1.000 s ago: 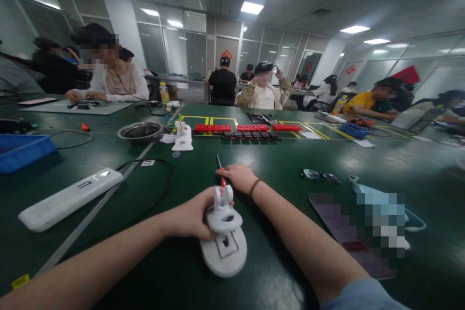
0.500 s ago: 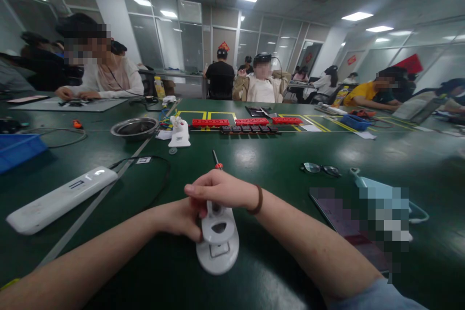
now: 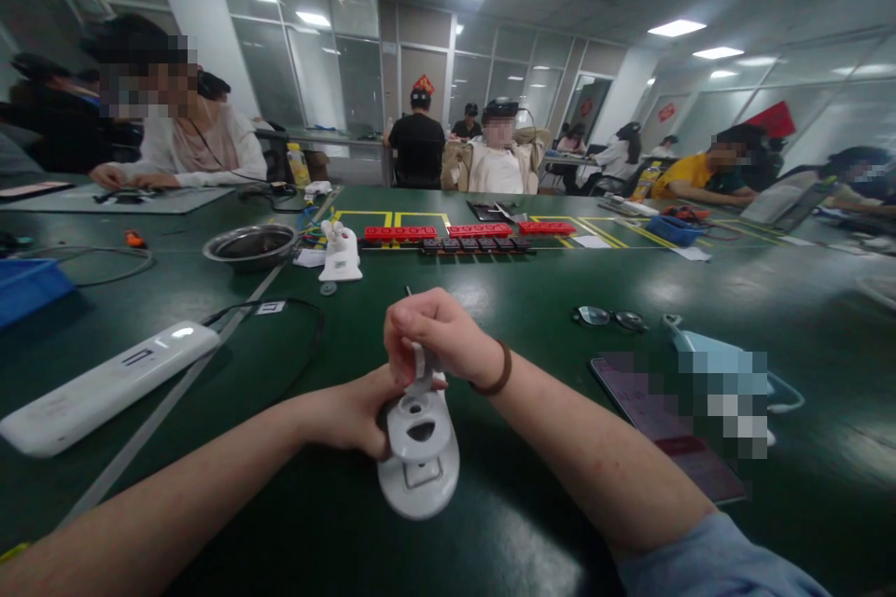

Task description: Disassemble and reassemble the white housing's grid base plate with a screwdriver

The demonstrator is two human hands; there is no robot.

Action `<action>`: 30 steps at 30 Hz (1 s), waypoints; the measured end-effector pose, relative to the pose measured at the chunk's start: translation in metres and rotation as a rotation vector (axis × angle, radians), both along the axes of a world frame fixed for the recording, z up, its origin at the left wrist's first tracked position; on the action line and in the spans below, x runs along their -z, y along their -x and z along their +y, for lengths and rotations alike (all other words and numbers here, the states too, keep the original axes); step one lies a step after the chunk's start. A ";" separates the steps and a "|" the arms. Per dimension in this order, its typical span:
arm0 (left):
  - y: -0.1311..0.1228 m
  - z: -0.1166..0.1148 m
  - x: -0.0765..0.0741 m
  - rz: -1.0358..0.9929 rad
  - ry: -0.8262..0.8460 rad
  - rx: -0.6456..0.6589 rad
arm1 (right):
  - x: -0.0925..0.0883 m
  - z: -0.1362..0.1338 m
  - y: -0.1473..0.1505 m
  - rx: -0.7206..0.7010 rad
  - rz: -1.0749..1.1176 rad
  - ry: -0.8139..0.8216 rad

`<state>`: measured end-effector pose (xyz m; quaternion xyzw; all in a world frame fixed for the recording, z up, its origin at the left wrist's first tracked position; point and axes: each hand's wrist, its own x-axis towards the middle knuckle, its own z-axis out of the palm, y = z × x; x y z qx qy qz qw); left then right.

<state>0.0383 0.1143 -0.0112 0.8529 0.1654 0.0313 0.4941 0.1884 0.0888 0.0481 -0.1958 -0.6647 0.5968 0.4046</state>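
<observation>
In the head view, a white plastic device with an oval base (image 3: 420, 494) stands on the green table in front of me. Its raised top has a round hole and a dark, rounded opening. My left hand (image 3: 354, 410) is closed around the device's left side, thumb towards me, its other fingers partly hidden. Just above the far end of the device, my right hand (image 3: 441, 336) is closed on a small white plastic part (image 3: 420, 364). Whether that part touches the device I cannot tell. Behind the right hand a thin screwdriver shaft (image 3: 408, 290) pokes out; the rest is hidden.
A white power bank-like bar (image 3: 112, 387) with a cable lies left. Beyond are a metal bowl (image 3: 250, 242), a white rabbit-shaped piece (image 3: 341, 252) and red blocks (image 3: 480, 230). Glasses (image 3: 609, 318), a phone (image 3: 658, 420) and a light-blue case (image 3: 714, 350) lie right. Other people sit around.
My right hand has lifted and turned, uncovering the small white part in its fingers and more of the device's top. My left hand stays on the device. The view has shifted slightly.
</observation>
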 end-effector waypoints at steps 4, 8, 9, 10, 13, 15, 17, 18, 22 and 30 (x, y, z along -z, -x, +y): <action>0.001 0.003 -0.001 0.067 -0.139 0.002 | -0.019 0.014 -0.029 0.404 -0.279 -0.160; 0.003 0.002 -0.001 0.058 -0.150 -0.022 | 0.007 0.047 -0.063 0.777 -1.005 -0.083; 0.004 0.001 -0.001 0.053 -0.147 -0.036 | 0.018 0.055 -0.069 0.793 -1.069 -0.067; 0.004 0.001 -0.003 0.048 -0.139 -0.047 | 0.030 0.061 -0.072 0.807 -1.121 -0.053; 0.004 0.000 -0.010 0.048 -0.090 -0.064 | 0.058 0.070 -0.073 0.869 -1.193 -0.027; 0.006 0.001 -0.018 0.031 -0.056 -0.088 | 0.066 0.071 -0.071 0.913 -1.191 -0.019; 0.010 0.003 -0.027 -0.024 -0.015 -0.138 | 0.064 0.070 -0.067 0.950 -1.137 -0.037; 0.012 0.004 -0.031 -0.060 0.015 -0.170 | 0.059 0.069 -0.064 0.962 -1.090 -0.054; 0.021 0.009 -0.045 -0.243 0.158 -0.304 | 0.033 0.059 -0.047 0.924 -0.827 -0.095; 0.022 0.017 -0.036 -0.615 0.141 -0.501 | 0.010 0.024 -0.005 0.193 0.133 0.817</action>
